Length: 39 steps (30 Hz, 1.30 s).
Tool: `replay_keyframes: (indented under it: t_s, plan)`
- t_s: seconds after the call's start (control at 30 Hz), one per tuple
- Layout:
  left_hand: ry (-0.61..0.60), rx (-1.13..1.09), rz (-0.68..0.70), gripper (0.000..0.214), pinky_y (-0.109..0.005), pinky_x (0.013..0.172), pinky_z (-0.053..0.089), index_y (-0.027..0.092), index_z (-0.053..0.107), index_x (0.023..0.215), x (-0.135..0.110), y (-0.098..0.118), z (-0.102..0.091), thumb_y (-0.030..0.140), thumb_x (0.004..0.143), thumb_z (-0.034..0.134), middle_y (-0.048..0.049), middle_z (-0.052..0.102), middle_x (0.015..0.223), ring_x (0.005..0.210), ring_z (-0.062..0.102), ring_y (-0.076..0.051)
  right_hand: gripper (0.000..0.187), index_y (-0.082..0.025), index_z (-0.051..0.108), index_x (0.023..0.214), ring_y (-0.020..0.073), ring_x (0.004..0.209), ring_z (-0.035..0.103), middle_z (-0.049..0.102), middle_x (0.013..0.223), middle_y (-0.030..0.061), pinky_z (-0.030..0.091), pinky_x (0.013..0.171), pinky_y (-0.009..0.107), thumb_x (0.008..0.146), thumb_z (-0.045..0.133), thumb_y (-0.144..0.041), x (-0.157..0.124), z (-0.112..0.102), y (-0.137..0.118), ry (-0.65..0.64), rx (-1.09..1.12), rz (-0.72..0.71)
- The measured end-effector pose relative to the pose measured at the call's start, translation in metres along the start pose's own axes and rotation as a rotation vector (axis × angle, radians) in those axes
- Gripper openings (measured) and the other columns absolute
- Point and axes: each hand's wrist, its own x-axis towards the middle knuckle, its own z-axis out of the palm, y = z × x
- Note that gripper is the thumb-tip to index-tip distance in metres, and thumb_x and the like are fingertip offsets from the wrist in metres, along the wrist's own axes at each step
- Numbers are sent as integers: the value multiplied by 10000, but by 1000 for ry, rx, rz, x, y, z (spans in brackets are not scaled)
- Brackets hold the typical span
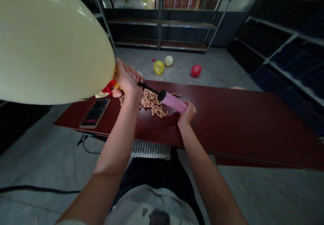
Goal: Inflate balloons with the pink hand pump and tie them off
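A large pale yellow balloon (53,46) swells across the upper left of the view. Its neck end is in my left hand (129,80), whose fingers are closed there and around the black end of a balloon pump. From that hand a black rod runs to the pump's pink barrel (174,102). My right hand (187,113) is wrapped round the barrel's near right end, above the table. Below the pump lies a heap of beige curly strands (149,100). The exact fit between balloon neck and pump is hidden by my left fingers.
The dark red table (227,117) bears a phone (95,113) and some uninflated balloons (110,87) at its left. On the floor beyond lie a yellow balloon (159,67), a white balloon (168,61) and a red balloon (196,71). Metal shelves (186,24) stand behind.
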Motion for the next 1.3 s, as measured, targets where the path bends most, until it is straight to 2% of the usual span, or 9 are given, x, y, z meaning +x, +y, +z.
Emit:
replay_keyframes:
  t_s: [0.1, 0.17, 0.3, 0.53, 0.67, 0.9, 1.13, 1.2, 1.3]
  plan:
    - [-14, -32, -49, 520, -251, 417, 189, 216, 230, 596, -17, -41, 1, 362, 1079, 355, 68, 206, 446, 323, 197, -67, 315, -212, 617, 706, 179, 754, 594, 632, 751, 11, 452, 649, 274, 835, 388, -386, -1, 0, -1, 12, 9, -7]
    - [-19, -46, -90, 525, -254, 394, 190, 212, 224, 578, -28, -57, 0, 334, 1071, 357, 63, 203, 425, 317, 198, -80, 312, -212, 616, 695, 180, 758, 591, 635, 747, 11, 448, 656, 273, 829, 384, -372, -2, 0, -4, 21, 11, -19]
    - [88, -71, -134, 504, -245, 373, 195, 202, 205, 581, -38, -60, -6, 276, 1034, 414, 67, 190, 419, 320, 188, -78, 308, -207, 617, 655, 176, 745, 577, 634, 708, 6, 429, 674, 270, 809, 393, -352, -5, -1, -11, 12, -2, -52]
    - [258, -136, -279, 424, -236, 390, 185, 193, 208, 588, -25, -43, -41, 134, 979, 361, 65, 190, 433, 327, 196, -69, 314, -197, 682, 644, 176, 755, 571, 679, 703, 6, 394, 713, 268, 778, 443, -351, -14, 0, -22, -85, -57, -127]
    - [228, -161, -253, 419, -232, 384, 188, 194, 194, 593, -14, -30, -54, 131, 971, 362, 65, 186, 435, 328, 187, -78, 332, -200, 695, 640, 181, 768, 582, 697, 702, 8, 401, 727, 267, 775, 445, -371, -16, 1, -22, -125, -71, -147]
    - [154, -131, -167, 439, -233, 388, 186, 199, 205, 596, -1, 15, -55, 159, 1000, 373, 68, 185, 440, 326, 185, -75, 356, -182, 702, 655, 175, 713, 574, 689, 690, 19, 390, 642, 260, 766, 431, -383, -16, 2, -19, -123, -38, -121]
    - [139, -83, -94, 435, -245, 413, 165, 193, 160, 630, 21, 69, -71, 199, 1034, 321, 57, 163, 454, 351, 164, -83, 348, -178, 703, 662, 170, 707, 580, 689, 689, 14, 391, 637, 257, 778, 439, -373, -20, 3, -22, -177, -24, -123]
    - [108, -69, -68, 440, -244, 429, 172, 192, 158, 640, 25, 82, -68, 214, 1045, 330, 56, 163, 466, 363, 173, -81, 345, -179, 705, 662, 172, 711, 583, 690, 689, 13, 400, 654, 261, 785, 453, -380, -21, 4, -23, -208, -28, -132]
    - [92, -25, -51, 452, -242, 444, 179, 192, 155, 653, 26, 93, -49, 252, 1072, 312, 61, 153, 467, 377, 161, -79, 329, -182, 705, 670, 177, 738, 595, 695, 704, 12, 418, 698, 272, 794, 481, -390, -22, 5, -22, -257, -27, -140]
